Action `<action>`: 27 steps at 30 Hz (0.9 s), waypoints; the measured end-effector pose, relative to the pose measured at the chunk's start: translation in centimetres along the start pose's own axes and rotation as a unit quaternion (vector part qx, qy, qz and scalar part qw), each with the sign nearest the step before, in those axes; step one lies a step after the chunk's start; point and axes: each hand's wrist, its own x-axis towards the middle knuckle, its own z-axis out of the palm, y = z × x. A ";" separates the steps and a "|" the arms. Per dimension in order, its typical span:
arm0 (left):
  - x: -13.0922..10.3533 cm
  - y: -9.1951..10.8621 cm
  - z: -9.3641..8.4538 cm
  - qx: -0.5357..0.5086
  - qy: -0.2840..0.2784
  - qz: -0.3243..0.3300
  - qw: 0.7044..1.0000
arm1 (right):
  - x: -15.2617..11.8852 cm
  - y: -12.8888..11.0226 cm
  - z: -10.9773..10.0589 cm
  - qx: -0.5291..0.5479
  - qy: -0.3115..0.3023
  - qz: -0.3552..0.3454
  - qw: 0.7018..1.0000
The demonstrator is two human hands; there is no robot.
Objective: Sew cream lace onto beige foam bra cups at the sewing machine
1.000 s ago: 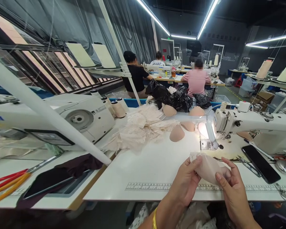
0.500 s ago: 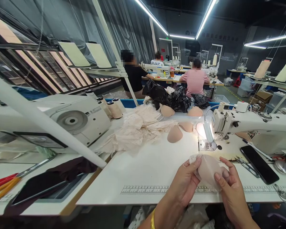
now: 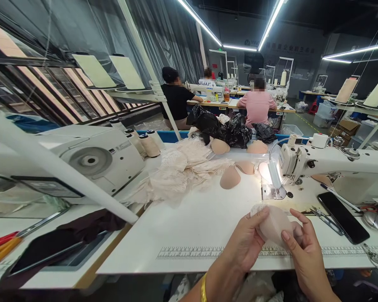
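Observation:
A pale beige cup covered in thin fabric (image 3: 274,224) is held between both hands above the front edge of the white table. My left hand (image 3: 247,241) grips its left side, thumb on top. On the right side, my right hand (image 3: 305,245) pinches it with the thumb in front and fingers behind, the index finger raised. Behind the hands stands a white sewing machine (image 3: 334,161) with its lamp lit. Loose beige cups (image 3: 230,178) lie left of the needle area, beside a heap of cream lace fabric (image 3: 176,167).
A black phone (image 3: 343,218) and small snips (image 3: 328,221) lie at the right. A second machine (image 3: 91,159), a slanting white pole (image 3: 59,159) and orange-handled scissors (image 3: 4,251) are at the left. Black plastic bags (image 3: 236,131) sit behind the table; people work beyond.
The left thumb has moved slightly across the cup, and the right thumb has shifted a little left and down. The view has moved slightly.

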 end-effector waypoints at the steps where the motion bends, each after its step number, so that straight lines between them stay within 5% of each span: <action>1: 0.0 0.0 0.0 0.003 0.000 0.002 1.000 | 0.0 0.0 0.0 0.003 -0.002 0.002 1.000; 9: 0.4 1.1 0.0 0.078 -0.024 0.020 0.996 | -0.2 0.0 0.1 -0.016 -0.031 0.003 0.999; 12: -0.2 3.2 0.1 0.186 -0.093 0.028 0.978 | 0.3 -0.6 -1.1 -0.103 -0.077 -0.021 0.991; 14: -0.6 4.8 0.3 0.360 -0.235 0.041 0.902 | 1.7 -1.6 -2.2 -0.208 -0.138 -0.116 0.961; 15: -0.5 5.5 0.5 0.462 -0.317 0.065 0.826 | 2.8 -2.2 -2.6 -0.270 -0.177 -0.193 0.926; 18: 1.0 6.8 0.9 0.690 -0.457 0.180 0.532 | 7.2 -3.7 -2.9 -0.422 -0.274 -0.448 0.739; 20: 3.1 7.1 0.9 0.753 -0.454 0.226 0.419 | 10.2 -4.1 -2.5 -0.495 -0.291 -0.542 0.613; 21: 4.3 7.2 0.8 0.772 -0.444 0.228 0.393 | 11.5 -4.0 -2.4 -0.521 -0.292 -0.561 0.573; 23: 6.3 7.3 0.6 0.795 -0.427 0.216 0.374 | 13.3 -3.6 -2.5 -0.557 -0.282 -0.556 0.549; 27: 8.1 7.3 0.2 0.812 -0.403 0.205 0.370 | 13.8 -3.3 -3.8 -0.579 -0.276 -0.487 0.592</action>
